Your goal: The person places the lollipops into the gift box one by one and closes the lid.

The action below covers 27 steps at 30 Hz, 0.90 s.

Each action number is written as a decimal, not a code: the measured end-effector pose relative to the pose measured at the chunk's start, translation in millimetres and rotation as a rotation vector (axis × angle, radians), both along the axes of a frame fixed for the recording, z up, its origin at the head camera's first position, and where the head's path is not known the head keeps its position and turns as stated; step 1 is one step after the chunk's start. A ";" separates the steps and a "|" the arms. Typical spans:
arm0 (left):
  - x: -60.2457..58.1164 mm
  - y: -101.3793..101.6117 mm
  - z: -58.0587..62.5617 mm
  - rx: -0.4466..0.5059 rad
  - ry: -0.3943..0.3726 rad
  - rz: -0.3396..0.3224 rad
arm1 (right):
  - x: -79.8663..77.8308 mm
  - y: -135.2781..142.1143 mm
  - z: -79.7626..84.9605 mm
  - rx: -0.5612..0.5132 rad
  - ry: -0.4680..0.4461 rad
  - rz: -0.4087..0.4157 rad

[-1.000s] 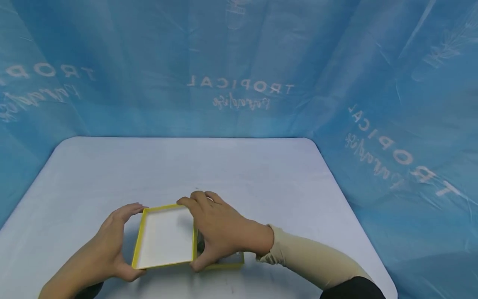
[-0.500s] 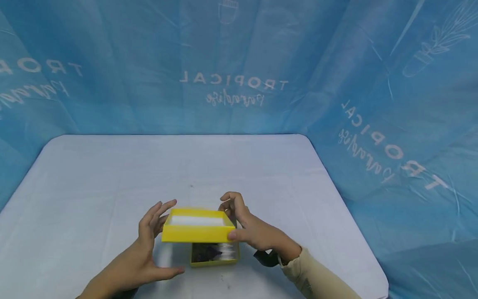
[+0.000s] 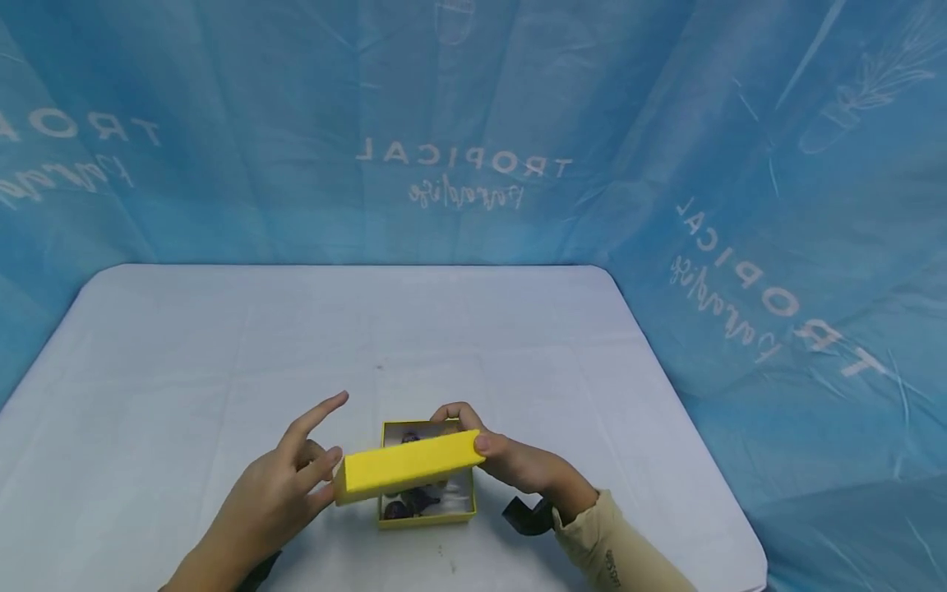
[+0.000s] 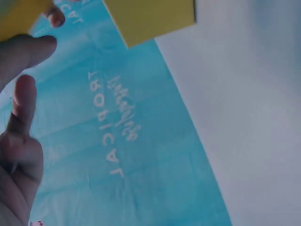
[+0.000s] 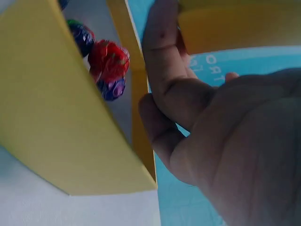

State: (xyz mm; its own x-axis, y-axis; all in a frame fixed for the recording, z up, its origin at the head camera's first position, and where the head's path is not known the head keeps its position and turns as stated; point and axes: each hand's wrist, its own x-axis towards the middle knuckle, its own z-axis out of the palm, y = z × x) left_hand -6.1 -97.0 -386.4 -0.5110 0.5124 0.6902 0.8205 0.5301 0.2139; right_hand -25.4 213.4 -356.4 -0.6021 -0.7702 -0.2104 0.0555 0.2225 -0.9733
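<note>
A yellow box lid [image 3: 414, 462] is held tilted above a shallow yellow box [image 3: 429, 520] on the table. My right hand [image 3: 518, 464] grips the lid's right end, thumb on its near side. At the lid's left end, my left hand [image 3: 274, 493] pinches the corner with its lower fingers, while its index finger points up and away. Inside the box lie several round candies [image 5: 109, 61] in shiny red and purple wrappers, partly hidden by the lid in the head view. The right wrist view shows the box wall [image 5: 56, 108] close to my right fingers.
A white table [image 3: 333, 329] extends beyond the box to its rounded far corners. Blue printed cloth [image 3: 473, 90] hangs behind it and along both sides. A dark strap [image 3: 528, 516] hangs by my right wrist.
The lid has turned from showing its white inside to showing a yellow side, and has moved right over the box. My left hand let go of it, then took its left end again.
</note>
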 end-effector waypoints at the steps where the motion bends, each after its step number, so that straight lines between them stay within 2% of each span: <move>1: -1.2 -1.1 1.1 -0.013 0.033 0.021 | 0.1 -1.0 -0.6 0.005 -0.003 0.006; 2: -2.1 -2.2 2.4 -0.027 0.067 0.038 | 0.3 -1.6 -1.1 0.012 -0.002 0.011; 4: -1.9 -3.9 7.2 -0.071 0.071 0.082 | 0.6 -2.0 -1.6 0.042 0.005 0.015; 6: -0.7 -4.5 11.1 -0.094 0.042 0.092 | 1.3 -2.2 -1.0 0.073 0.010 0.009; 7: 1.6 -3.8 13.9 -0.096 -0.031 0.101 | 1.6 -2.2 -0.7 0.084 0.010 0.004; 9: 2.7 -4.0 14.9 -0.115 -0.070 0.091 | 2.2 -1.9 -0.1 0.100 0.016 -0.001; 13: 2.4 -3.3 11.8 -0.095 -0.046 0.029 | 1.5 -1.3 1.2 0.085 0.000 -0.008; 14: -0.1 -3.6 9.7 -0.094 0.020 0.002 | 1.2 -0.8 1.6 0.080 -0.003 -0.008; 15: -0.4 -3.2 9.2 -0.084 0.040 -0.011 | 0.8 -0.5 2.3 0.077 -0.008 -0.007; 18: -1.7 -2.8 9.3 -0.075 0.044 -0.031 | -0.9 1.2 4.0 0.060 -0.002 0.009; 20: -2.3 -2.3 7.0 -0.054 0.068 -0.049 | -0.7 3.7 4.5 0.047 0.048 0.026; 23: -1.6 -0.2 2.9 -0.025 0.060 -0.036 | 3.3 7.5 3.3 0.016 0.183 0.030; 27: -1.7 2.9 -3.7 0.056 -0.013 -0.015 | 17.9 8.4 -0.6 0.026 0.340 -0.037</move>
State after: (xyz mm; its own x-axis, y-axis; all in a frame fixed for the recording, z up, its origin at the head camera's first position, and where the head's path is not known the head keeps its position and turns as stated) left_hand -7.8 -94.2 -390.1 -0.5125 0.4807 0.7115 0.8252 0.5048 0.2534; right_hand -7.5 221.8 -357.0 -0.6687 -0.7435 -0.0122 -0.2624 0.2514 -0.9316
